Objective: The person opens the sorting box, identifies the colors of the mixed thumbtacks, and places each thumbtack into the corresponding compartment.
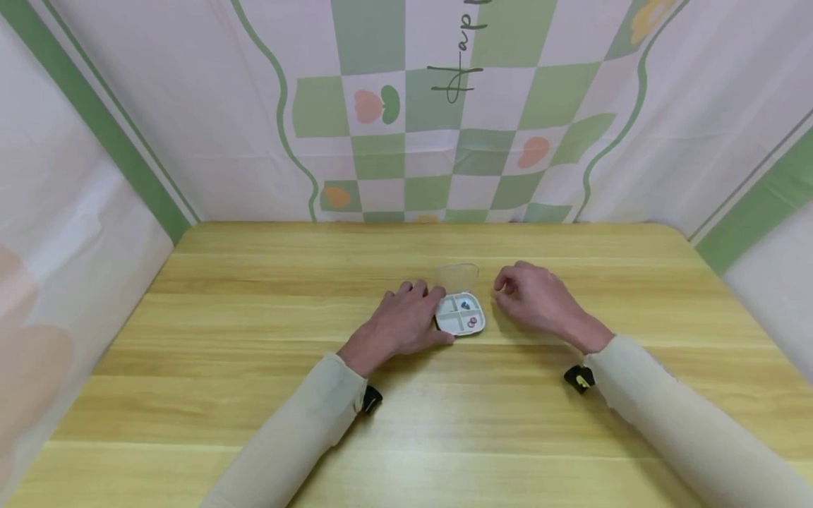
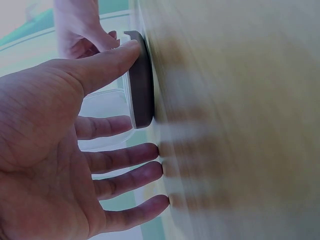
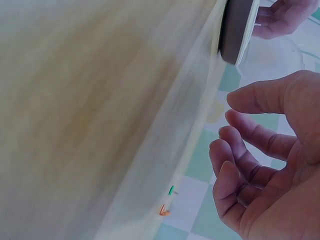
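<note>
A small four-compartment pill box (image 1: 451, 324) lies on the table with its clear lid (image 1: 459, 277) swung back. My left hand (image 1: 406, 319) holds it from the left, thumb at the near edge and index finger at the far side. The other left fingertips (image 2: 156, 170) touch the tabletop. In the two right compartments sit a tiny blue piece (image 1: 466, 305) and a tiny pinkish-red piece (image 1: 472, 322). To the right of the box, my right hand (image 1: 536, 296) hovers with loosely curled fingers; nothing shows between thumb and index finger.
A small green piece (image 3: 171, 190) and an orange one (image 3: 164, 211) lie on the table beyond my right hand in the right wrist view. The wooden table (image 1: 444, 423) ends at a checkered curtain (image 1: 432, 155) behind; more cloth hangs at both sides.
</note>
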{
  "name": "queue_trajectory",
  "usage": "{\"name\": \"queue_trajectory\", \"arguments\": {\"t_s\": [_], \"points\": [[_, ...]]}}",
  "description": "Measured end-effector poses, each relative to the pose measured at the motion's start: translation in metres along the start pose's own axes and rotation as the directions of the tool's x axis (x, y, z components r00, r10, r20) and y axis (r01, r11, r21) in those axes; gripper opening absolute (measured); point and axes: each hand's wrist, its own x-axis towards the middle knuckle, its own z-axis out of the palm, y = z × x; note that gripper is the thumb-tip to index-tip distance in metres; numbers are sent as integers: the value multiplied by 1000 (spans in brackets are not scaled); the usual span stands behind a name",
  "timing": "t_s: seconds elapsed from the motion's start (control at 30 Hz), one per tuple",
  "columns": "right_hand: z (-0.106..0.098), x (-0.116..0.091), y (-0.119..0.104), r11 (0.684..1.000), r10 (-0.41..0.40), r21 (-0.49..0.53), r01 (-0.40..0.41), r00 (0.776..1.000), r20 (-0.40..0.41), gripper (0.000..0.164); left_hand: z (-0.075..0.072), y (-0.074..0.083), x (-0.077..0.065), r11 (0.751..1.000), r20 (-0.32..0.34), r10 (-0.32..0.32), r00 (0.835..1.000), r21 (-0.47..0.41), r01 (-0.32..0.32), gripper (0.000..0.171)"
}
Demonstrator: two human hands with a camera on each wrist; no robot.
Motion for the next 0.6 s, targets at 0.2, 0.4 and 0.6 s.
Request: {"name": "queue_trajectory", "arguments": {"t_s": [0.2,0.4,0.6], "points": [[-1,3,9,1000,18,-11,-18,1000,-14,12,0,0,0,1000,7,1,1000,3,-1,76],[-5,7,16,999,29,-28,-30,999,-32,15,1,0,0,1000,8,5,1000,1,-5,76],[-7,10,22,998,36,-44,-37,999,-40,19,1,0,0,1000,6,5,1000,3,-5,76]]}}
